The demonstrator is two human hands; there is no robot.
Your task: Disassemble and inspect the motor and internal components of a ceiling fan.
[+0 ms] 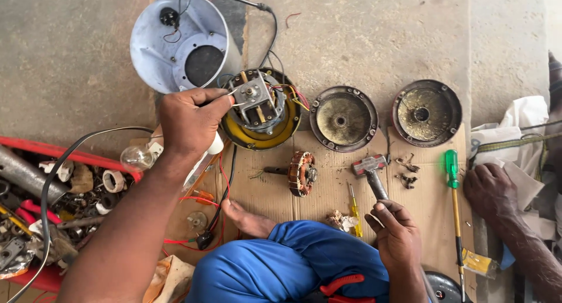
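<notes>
From the head camera, the yellow-rimmed motor base with its grey metal bracket and coloured wires sits on the concrete at the far edge of a sheet of cardboard, and everything else is placed from it. The left hand lies just left of the base, its fingers pinched narrow around a small white-handled tool whose tip reaches to the bracket. Behind the base and to the left stands a pale blue round housing, tipped so its inside shows. To the right of the base lie two round metal end covers, side by side. In front of the base, on the cardboard, lies a copper-wound armature. Further right of that, the right hand is wrapped tight around the handle of a hammer, its head resting on the cardboard. A green-handled screwdriver lies well right of the base, near another person's hand. A clear light bulb lies left of the base.
</notes>
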